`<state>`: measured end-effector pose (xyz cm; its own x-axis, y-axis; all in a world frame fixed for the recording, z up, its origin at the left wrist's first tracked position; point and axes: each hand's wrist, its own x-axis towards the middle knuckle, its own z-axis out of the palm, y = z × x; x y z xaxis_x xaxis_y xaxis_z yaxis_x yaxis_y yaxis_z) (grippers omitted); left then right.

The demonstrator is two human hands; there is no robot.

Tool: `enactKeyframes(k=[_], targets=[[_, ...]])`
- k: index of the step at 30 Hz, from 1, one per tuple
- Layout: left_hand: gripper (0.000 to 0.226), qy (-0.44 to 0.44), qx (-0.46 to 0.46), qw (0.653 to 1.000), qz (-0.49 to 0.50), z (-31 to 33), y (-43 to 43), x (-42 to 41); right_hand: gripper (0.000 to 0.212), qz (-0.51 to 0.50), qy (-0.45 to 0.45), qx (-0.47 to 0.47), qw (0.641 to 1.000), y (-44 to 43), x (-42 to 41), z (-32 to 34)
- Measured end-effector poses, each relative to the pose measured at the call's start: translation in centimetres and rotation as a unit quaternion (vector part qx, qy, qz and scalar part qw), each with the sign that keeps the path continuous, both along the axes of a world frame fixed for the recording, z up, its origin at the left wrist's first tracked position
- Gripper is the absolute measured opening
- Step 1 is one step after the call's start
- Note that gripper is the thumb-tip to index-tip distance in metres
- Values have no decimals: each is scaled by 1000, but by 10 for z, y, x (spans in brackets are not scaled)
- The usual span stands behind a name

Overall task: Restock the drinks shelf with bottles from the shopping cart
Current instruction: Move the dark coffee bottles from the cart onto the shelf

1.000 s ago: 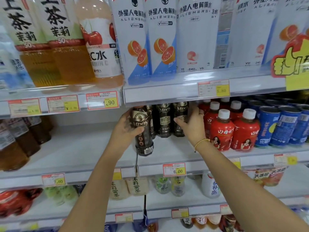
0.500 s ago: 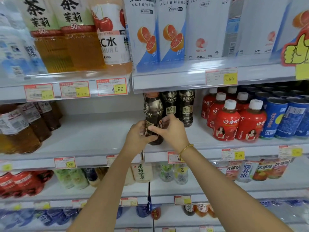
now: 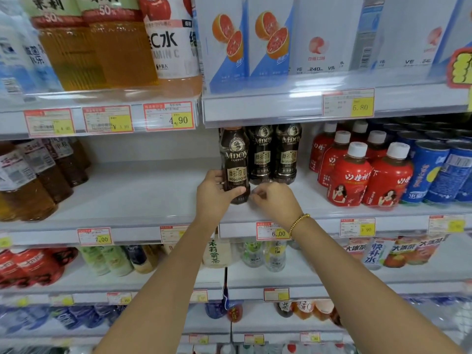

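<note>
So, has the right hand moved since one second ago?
Yes. The right hand left the rear coffee bottles and came forward toward the shelf's front edge.

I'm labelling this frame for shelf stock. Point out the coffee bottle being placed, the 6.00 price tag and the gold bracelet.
coffee bottle [image 3: 236, 159]: head view, on its front label.
6.00 price tag [image 3: 273, 231]: head view, tag's middle.
gold bracelet [image 3: 298, 222]: head view, on the beads at the right wrist.
</note>
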<state>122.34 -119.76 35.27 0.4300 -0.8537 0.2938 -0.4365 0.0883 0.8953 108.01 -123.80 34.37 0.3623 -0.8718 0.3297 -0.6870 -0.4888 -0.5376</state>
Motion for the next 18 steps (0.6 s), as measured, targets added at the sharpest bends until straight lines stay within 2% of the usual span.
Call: enactKeyframes(k=[3,6,8,11,12,14,15,18], targets=[[59,4,4,1000,13,0,-2,-1,23,0,58,-42,997,0,-4,-4],[58,10,12,1000,5,0,-2,-1,24,7,66,-60,996,0,-5,-5],[58,2,16,1000,1,2,1,-1,22,13,57,-67,996,3,-5,-6],[61,-14,3,1000,15,3,12,-1,21,13,-5,-104,994,19,-6,-7],[56,-22,-25,999,34,1,20,1,23,16,-32,-132,991,30,-6,-9],[28,-27,-102,992,70,-11,50,3,26,45,-71,-176,981,61,-5,-24],[15,-39,-121,989,81,-23,68,4,26,63,-79,-179,979,78,-4,-38],[29,-73,-53,994,63,-96,123,12,23,106,-39,-83,990,121,-1,-108]])
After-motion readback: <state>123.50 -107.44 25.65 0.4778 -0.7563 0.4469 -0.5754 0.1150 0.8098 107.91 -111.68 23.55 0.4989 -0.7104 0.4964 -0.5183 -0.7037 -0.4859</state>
